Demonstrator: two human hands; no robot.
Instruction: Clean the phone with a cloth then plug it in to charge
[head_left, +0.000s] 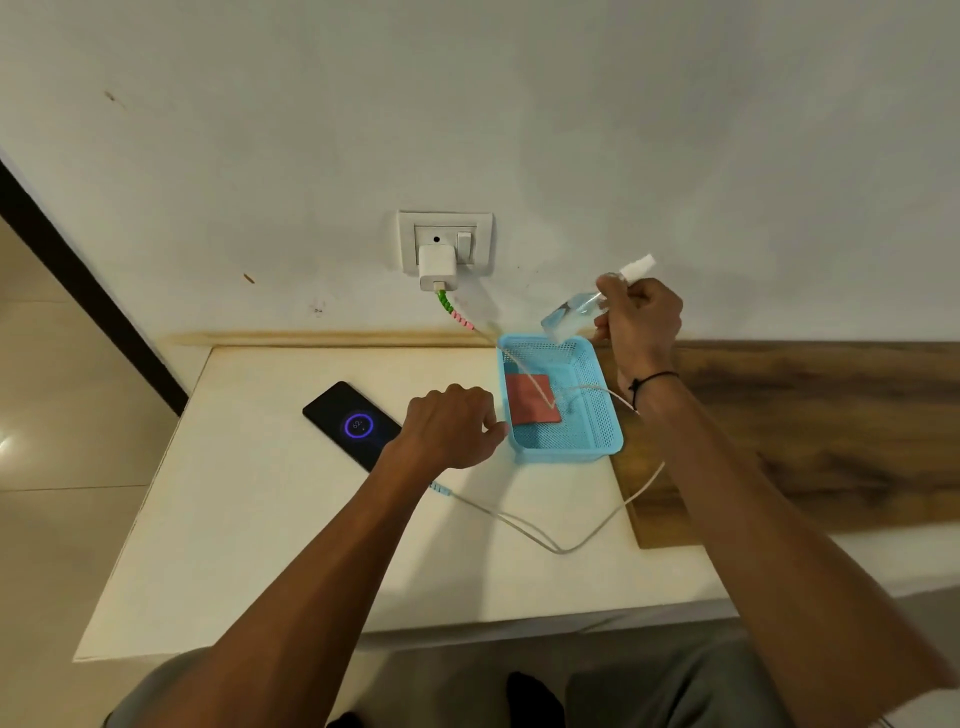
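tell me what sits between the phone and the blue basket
In the head view, the left hand rests on the table between the phone and the blue basket.

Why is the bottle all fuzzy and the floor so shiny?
In the head view, the spray bottle in the right hand is smeared by motion blur; a bright glare spot sits on the floor at left; the phone screen glows purple.

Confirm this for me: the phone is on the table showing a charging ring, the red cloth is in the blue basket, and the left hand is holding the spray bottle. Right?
Not quite. The head view shows the right hand holding the spray bottle over the blue basket; the left hand holds nothing visible. The phone and red cloth are as you said.
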